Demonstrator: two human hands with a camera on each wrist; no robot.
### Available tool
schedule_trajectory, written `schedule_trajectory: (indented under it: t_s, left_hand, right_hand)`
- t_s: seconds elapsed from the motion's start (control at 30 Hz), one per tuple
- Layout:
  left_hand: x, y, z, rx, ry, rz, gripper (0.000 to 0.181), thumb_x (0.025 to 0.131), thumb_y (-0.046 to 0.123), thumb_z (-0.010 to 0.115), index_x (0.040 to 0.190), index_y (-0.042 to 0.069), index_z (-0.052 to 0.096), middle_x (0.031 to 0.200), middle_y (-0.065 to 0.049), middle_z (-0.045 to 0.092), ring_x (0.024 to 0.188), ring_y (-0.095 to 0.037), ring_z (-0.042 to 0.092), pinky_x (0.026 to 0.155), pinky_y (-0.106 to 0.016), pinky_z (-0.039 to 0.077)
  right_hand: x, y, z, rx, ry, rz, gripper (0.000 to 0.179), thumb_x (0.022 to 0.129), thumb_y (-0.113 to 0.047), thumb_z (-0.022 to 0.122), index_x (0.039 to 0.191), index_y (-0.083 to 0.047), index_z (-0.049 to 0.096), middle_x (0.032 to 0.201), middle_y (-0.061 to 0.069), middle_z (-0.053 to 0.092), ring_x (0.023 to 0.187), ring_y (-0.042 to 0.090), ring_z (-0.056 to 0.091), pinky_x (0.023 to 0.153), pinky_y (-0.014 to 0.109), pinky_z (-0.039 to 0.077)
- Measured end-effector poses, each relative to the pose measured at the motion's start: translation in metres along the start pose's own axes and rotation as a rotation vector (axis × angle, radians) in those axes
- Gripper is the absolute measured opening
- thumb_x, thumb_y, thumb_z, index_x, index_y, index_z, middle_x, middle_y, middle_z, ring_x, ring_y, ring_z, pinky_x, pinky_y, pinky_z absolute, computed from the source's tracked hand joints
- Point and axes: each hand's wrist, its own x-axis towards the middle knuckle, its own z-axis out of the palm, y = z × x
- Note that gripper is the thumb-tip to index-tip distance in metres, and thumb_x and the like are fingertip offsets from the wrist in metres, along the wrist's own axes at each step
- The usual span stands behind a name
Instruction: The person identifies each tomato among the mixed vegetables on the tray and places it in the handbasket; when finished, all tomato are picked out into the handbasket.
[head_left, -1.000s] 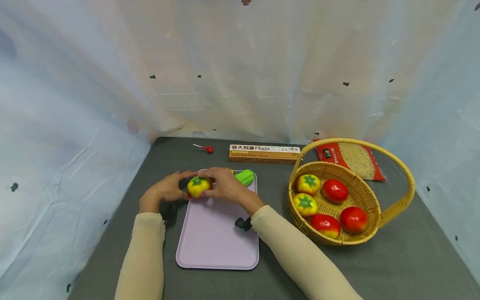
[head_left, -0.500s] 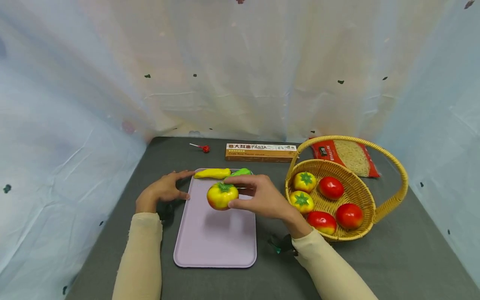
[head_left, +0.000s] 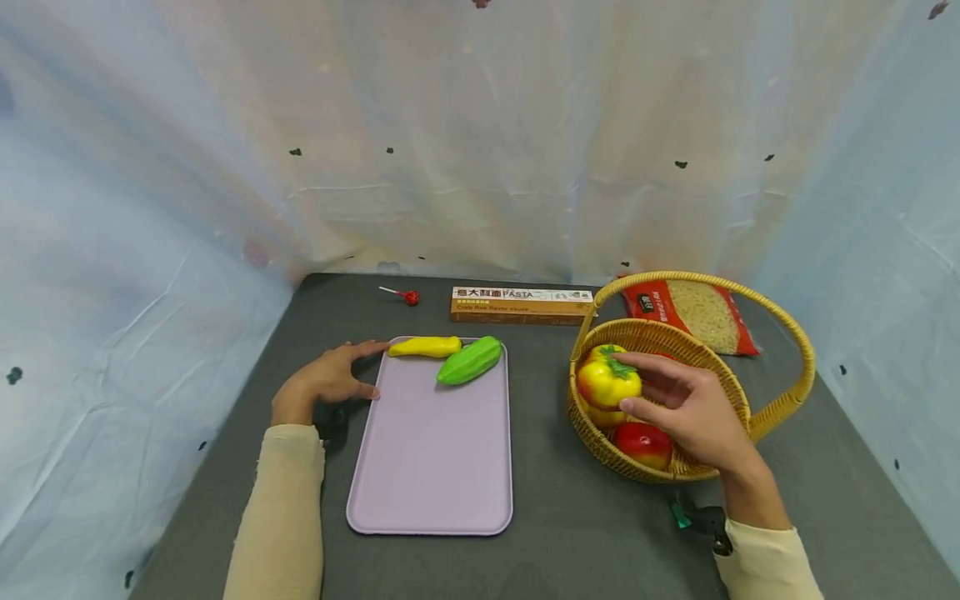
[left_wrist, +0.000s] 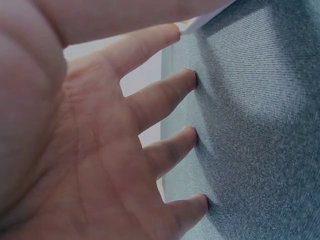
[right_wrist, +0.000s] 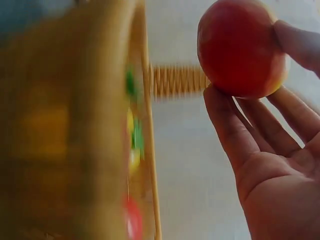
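My right hand [head_left: 693, 412] pinches a yellow persimmon [head_left: 606, 382] with a green leafy top between thumb and fingers. It holds the fruit over the left side of the wicker basket [head_left: 600, 450]; the right wrist view shows its red underside, above the basket rim. Inside the basket lies a red mango-like fruit [head_left: 642, 444]; other fruit there is partly hidden by the hand and persimmon. My left hand [head_left: 326, 383] rests with spread fingers at the upper left edge of the lilac tray [head_left: 427, 467]. In the left wrist view, its fingertips [left_wrist: 187, 135] meet the grey cloth.
On the tray's far end lie a yellow pepper-like vegetable [head_left: 425, 347] and a green ridged vegetable [head_left: 470, 361]. Behind are a lollipop [head_left: 409, 297], a pasta box [head_left: 522, 306] and a red bag of pasta [head_left: 701, 315]. The basket's tall handle [head_left: 804, 375] arches over it.
My right hand has lifted the persimmon from the tray's upper left corner and carried it right to above the basket. The left hand has let go of the fruit and stays by the tray.
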Motion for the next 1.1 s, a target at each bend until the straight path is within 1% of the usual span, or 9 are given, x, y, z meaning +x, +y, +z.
schedule_trajectory:
  t_s: [0.2,0.3,0.5,0.6,0.67,0.8,0.87,0.97,1.1]
  left_hand:
    - [-0.001,-0.001,-0.002,0.000,-0.004,-0.012,0.092,0.094,0.028,0.087,0.172,0.025,0.038,0.181,-0.021,0.024,0.165,-0.059,0.011,0.121,-0.087,0.023]
    - [-0.002,-0.003,-0.002,0.001,-0.006,-0.023,0.093,0.094,0.029,0.088,0.172,0.026,0.038,0.181,-0.022,0.024,0.165,-0.060,0.011,0.121,-0.087,0.023]
    - [-0.003,-0.005,0.000,0.006,-0.002,-0.034,0.092,0.094,0.032,0.087,0.172,0.027,0.038,0.181,-0.021,0.024,0.165,-0.059,0.011,0.121,-0.087,0.022]
    - [-0.004,-0.005,0.001,-0.004,-0.003,-0.022,0.092,0.094,0.030,0.087,0.172,0.026,0.039,0.180,-0.025,0.024,0.165,-0.060,0.011,0.120,-0.087,0.024]
    - [-0.004,-0.004,0.002,-0.012,-0.003,-0.015,0.092,0.094,0.030,0.087,0.172,0.025,0.039,0.179,-0.027,0.024,0.164,-0.061,0.011,0.120,-0.087,0.025]
    - [-0.004,-0.002,0.002,-0.005,0.003,-0.010,0.092,0.094,0.030,0.087,0.172,0.025,0.039,0.180,-0.023,0.025,0.165,-0.059,0.011,0.121,-0.087,0.023]
    - [-0.003,-0.001,0.002,0.002,0.003,-0.011,0.091,0.094,0.030,0.087,0.172,0.025,0.039,0.181,-0.020,0.025,0.166,-0.058,0.011,0.122,-0.087,0.022]
    - [-0.002,0.000,0.001,0.007,0.000,-0.017,0.092,0.094,0.031,0.087,0.172,0.025,0.039,0.181,-0.019,0.025,0.166,-0.057,0.010,0.122,-0.086,0.021]
    - [0.000,0.001,0.001,0.008,0.003,-0.027,0.092,0.094,0.032,0.087,0.172,0.026,0.039,0.182,-0.018,0.025,0.166,-0.057,0.011,0.122,-0.086,0.021]
  right_hand:
    - [-0.019,0.011,-0.026,-0.112,0.114,0.024,0.049,0.097,0.004,0.078,0.145,-0.006,0.070,0.140,-0.008,0.072,0.119,0.002,0.075,0.096,0.016,0.060]
    - [-0.023,0.018,-0.029,-0.147,0.129,0.060,0.047,0.099,-0.001,0.079,0.145,-0.007,0.070,0.138,-0.014,0.072,0.119,-0.002,0.074,0.096,0.013,0.059]
    - [-0.027,0.033,-0.032,-0.123,0.118,0.118,0.049,0.100,-0.006,0.079,0.148,-0.004,0.067,0.137,-0.016,0.070,0.121,-0.005,0.072,0.094,0.014,0.059]
    - [-0.027,0.037,-0.033,-0.149,0.120,0.135,0.049,0.100,-0.010,0.081,0.147,-0.005,0.068,0.137,-0.010,0.071,0.119,-0.006,0.071,0.093,0.013,0.060]
    - [-0.027,0.038,-0.034,-0.194,0.123,0.143,0.048,0.100,-0.013,0.082,0.146,-0.007,0.069,0.138,-0.002,0.071,0.117,-0.009,0.070,0.092,0.011,0.059]
    - [-0.027,0.039,-0.035,-0.275,0.106,0.164,0.047,0.100,-0.019,0.083,0.145,-0.012,0.071,0.144,0.016,0.069,0.113,-0.015,0.066,0.089,0.008,0.057]
    - [-0.027,0.040,-0.036,-0.314,0.094,0.176,0.048,0.099,-0.022,0.084,0.145,-0.013,0.071,0.145,0.019,0.069,0.113,-0.017,0.065,0.088,0.007,0.056]
    - [-0.026,0.040,-0.036,-0.404,0.087,0.194,0.051,0.098,-0.027,0.086,0.145,-0.014,0.071,0.145,0.019,0.070,0.112,-0.008,0.069,0.086,0.008,0.057]
    - [-0.025,0.040,-0.038,-0.524,0.074,0.219,0.056,0.096,-0.031,0.088,0.145,-0.011,0.071,0.142,0.022,0.072,0.114,0.026,0.080,0.086,0.020,0.063]
